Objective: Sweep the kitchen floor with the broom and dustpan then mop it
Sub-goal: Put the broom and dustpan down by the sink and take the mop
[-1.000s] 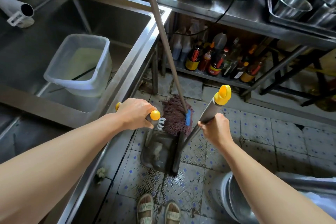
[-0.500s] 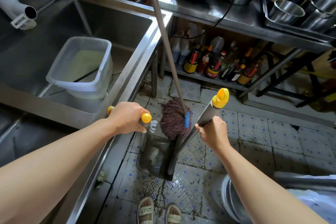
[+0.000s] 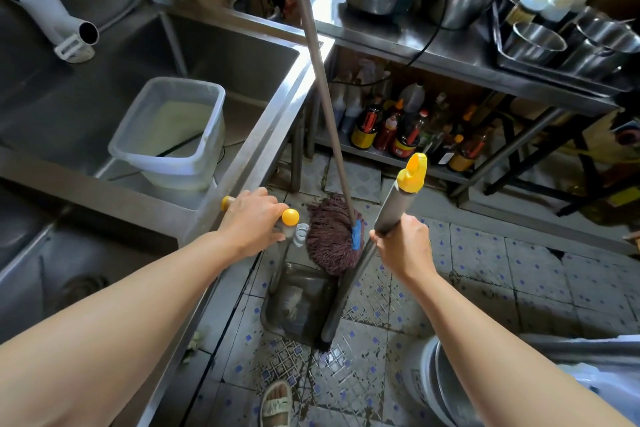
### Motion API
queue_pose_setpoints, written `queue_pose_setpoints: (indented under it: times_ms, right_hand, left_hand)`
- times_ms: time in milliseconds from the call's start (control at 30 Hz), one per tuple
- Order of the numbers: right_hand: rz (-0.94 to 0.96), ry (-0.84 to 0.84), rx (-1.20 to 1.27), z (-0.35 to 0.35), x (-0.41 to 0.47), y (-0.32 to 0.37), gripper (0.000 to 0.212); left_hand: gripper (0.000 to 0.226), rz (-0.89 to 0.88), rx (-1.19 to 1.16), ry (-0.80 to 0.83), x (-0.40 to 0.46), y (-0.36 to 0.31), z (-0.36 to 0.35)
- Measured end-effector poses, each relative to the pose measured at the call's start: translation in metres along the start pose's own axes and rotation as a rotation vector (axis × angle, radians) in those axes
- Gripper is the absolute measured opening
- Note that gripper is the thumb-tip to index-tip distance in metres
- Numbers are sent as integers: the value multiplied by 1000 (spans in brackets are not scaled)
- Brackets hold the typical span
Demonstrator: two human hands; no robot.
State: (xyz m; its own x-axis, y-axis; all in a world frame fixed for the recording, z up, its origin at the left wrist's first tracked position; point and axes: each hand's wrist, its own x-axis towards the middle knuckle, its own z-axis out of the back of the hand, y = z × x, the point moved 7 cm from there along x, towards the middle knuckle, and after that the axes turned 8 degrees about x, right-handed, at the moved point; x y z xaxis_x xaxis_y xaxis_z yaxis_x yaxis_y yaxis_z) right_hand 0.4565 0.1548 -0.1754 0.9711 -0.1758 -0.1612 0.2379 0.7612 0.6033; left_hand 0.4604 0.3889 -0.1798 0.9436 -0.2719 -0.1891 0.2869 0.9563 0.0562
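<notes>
My left hand (image 3: 254, 222) grips the yellow-ended crossbar handle of the dark dustpan (image 3: 298, 302), which stands on the tiled floor below it. My right hand (image 3: 401, 246) is closed around the grey broom handle (image 3: 388, 215), just under its yellow cap. The broom's dark bristle end touches the floor at the dustpan's front edge. A mop (image 3: 332, 236) with a maroon string head and blue clip leans upright between my hands, its long pole rising out of the top of the view.
A steel sink (image 3: 277, 104) holding a translucent plastic tub (image 3: 173, 132) runs along the left. A steel table (image 3: 450, 55) with pots stands behind, sauce bottles (image 3: 398, 128) on its lower shelf. A bucket (image 3: 426, 378) sits at lower right. My sandalled foot (image 3: 277, 402) is below the dustpan.
The view has tilted slightly, so the scene sits a little lower in frame. Both hands keep their grips; the dustpan and broom stay in roughly the same place.
</notes>
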Motion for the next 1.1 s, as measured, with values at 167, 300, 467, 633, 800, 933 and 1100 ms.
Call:
queue_pose_setpoints:
  times_ms: [167,300,467,633,800,933,1100]
  right_hand:
    - [52,16,21,-1,-8,16,15]
    - [146,24,22,2,-16,36,11]
    - [225,51,51,4,-26,54,16]
    - [282,82,66,-3,-31,65,11]
    - [318,73,74,-6,-33,77,11]
    - [351,66,65,-10,-31,87,15]
    - [417,60,97,-17,-34,91,20]
  left_hand:
    - [50,73,-105,-81,-18,-1,4]
    - [67,179,-186,-146,-44,3,13]
    - [67,286,-289,-154,-78,-7,16]
    - [68,363,-431,-137,-90,-21,10]
    - [78,439,-540,-129,-88,-26,-9]
    - [77,515,-623,-130,-83,-29,-30]
    - [81,545,-703,-196,-70,-30,-53]
